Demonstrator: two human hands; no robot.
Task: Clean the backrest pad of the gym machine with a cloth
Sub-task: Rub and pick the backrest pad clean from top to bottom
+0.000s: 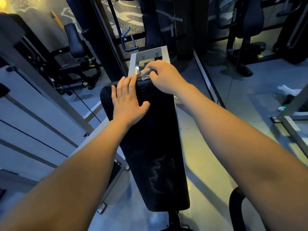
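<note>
Right hand [164,75] has its fingers pinching a small beige cloth [145,73] at the far top edge of the black backrest pad [153,139], right by the grey metal bracket [150,53]. Left hand [128,100] lies flat on the pad's far left part, fingers pressed together, steadying it. I'd unbunch the cloth and drag long strokes toward the smudgy marks [160,175] at the near end. No containers anywhere that I can spot.
</note>
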